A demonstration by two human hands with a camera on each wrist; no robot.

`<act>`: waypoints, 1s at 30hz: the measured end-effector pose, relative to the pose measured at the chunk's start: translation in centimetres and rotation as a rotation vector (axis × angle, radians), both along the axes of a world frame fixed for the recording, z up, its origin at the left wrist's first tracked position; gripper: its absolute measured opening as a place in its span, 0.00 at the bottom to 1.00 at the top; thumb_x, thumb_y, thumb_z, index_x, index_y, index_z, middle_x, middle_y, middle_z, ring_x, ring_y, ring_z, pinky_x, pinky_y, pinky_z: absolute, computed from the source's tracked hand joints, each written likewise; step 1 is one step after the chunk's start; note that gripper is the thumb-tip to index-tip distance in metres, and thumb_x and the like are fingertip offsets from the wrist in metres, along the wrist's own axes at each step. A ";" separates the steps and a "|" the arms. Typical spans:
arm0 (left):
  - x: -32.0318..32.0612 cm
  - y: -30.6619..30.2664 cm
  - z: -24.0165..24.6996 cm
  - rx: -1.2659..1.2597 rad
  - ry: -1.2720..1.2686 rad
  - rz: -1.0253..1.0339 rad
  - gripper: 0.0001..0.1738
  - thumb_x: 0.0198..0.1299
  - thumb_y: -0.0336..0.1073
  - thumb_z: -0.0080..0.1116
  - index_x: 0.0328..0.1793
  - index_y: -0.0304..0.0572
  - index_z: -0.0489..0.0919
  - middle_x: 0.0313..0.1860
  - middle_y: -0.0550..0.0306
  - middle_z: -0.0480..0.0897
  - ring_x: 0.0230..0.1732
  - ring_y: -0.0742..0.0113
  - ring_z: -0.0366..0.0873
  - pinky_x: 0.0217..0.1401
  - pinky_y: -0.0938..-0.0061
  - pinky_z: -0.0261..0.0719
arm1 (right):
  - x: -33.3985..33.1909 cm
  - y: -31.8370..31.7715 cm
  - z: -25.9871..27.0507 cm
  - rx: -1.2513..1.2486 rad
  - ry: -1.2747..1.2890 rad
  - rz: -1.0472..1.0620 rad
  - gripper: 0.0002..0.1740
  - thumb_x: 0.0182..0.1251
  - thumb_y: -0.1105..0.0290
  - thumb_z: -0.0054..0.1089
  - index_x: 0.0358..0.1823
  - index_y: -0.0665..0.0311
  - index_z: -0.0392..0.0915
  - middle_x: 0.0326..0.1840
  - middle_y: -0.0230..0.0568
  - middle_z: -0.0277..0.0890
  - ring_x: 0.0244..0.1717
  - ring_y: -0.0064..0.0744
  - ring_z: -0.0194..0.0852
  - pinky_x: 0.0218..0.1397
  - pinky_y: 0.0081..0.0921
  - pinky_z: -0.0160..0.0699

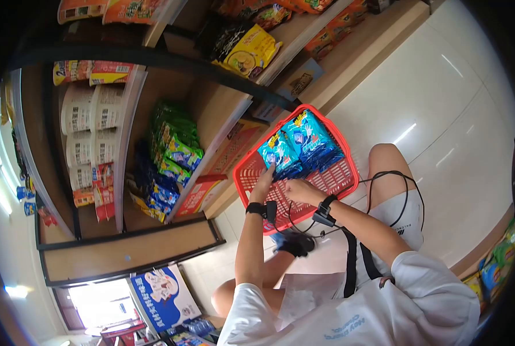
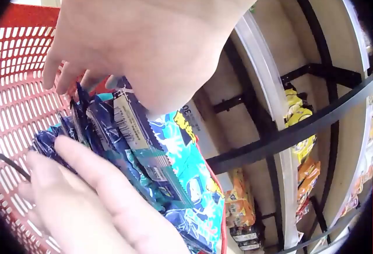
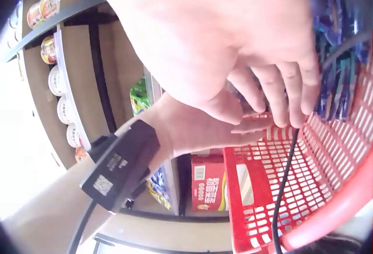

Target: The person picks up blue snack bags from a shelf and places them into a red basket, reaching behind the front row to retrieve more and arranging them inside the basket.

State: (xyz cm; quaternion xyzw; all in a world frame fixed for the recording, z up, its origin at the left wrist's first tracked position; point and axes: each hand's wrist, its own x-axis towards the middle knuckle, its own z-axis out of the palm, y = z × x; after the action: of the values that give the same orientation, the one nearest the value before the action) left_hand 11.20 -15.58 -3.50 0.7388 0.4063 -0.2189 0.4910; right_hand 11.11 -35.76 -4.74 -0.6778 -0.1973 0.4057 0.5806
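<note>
In the head view, blue snack packs (image 1: 312,138) stand in a red basket (image 1: 354,173). My left hand (image 1: 263,185) touches the near end of the left pack with its fingers fairly straight. Beside it is my right hand (image 1: 304,191), fingers loosely bent over the basket. The left wrist view has my left hand (image 2: 140,44) over the packs (image 2: 186,166), thumb against one, while my right hand (image 2: 87,198) lies along their lower edges. In the right wrist view my right hand (image 3: 233,44) hangs relaxed, partly covering my left hand (image 3: 195,128); neither visibly pinches a pack.
Shelves with noodle packs (image 1: 248,52) and green bags (image 1: 173,135) rise left of and beyond the basket. A black cable (image 3: 285,178) hangs across the basket. My bent knee (image 1: 384,164) is to the right, above the tiled floor (image 1: 442,115).
</note>
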 end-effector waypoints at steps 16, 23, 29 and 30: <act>7.1 5.5 2.5 -0.059 0.234 -0.535 0.65 0.53 0.88 0.35 0.77 0.35 0.64 0.66 0.25 0.74 0.67 0.34 0.73 0.68 0.49 0.75 | 13.6 3.1 6.0 -0.260 -0.568 -0.097 0.20 0.65 0.58 0.58 0.33 0.73 0.81 0.25 0.47 0.80 0.26 0.38 0.80 0.31 0.34 0.78; 5.1 4.4 -4.4 -0.190 -0.104 -0.209 0.64 0.61 0.78 0.41 0.84 0.35 0.32 0.84 0.35 0.45 0.82 0.36 0.49 0.74 0.34 0.59 | 11.1 5.4 5.8 -0.707 -0.671 0.055 0.28 0.67 0.55 0.60 0.57 0.73 0.76 0.49 0.58 0.83 0.47 0.51 0.83 0.53 0.37 0.79; 5.5 3.1 -5.7 -0.222 -0.209 0.051 0.60 0.61 0.72 0.49 0.80 0.28 0.42 0.80 0.31 0.55 0.81 0.41 0.53 0.80 0.53 0.55 | 10.6 7.9 6.3 -0.950 -0.643 0.149 0.36 0.63 0.51 0.62 0.65 0.72 0.72 0.61 0.63 0.77 0.62 0.56 0.77 0.66 0.39 0.73; 5.5 3.6 -5.2 -0.269 -0.141 0.024 0.60 0.62 0.73 0.46 0.80 0.29 0.42 0.79 0.29 0.58 0.79 0.38 0.57 0.80 0.51 0.54 | 10.5 8.4 7.1 -0.990 -0.618 0.208 0.37 0.63 0.51 0.62 0.67 0.71 0.71 0.61 0.63 0.77 0.63 0.56 0.76 0.66 0.39 0.73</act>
State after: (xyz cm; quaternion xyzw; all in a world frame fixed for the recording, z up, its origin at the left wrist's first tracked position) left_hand 16.73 -12.02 -8.72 0.6752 0.3466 -0.2130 0.6153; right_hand 21.63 -27.35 2.37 -0.9318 -0.2099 0.2882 0.0679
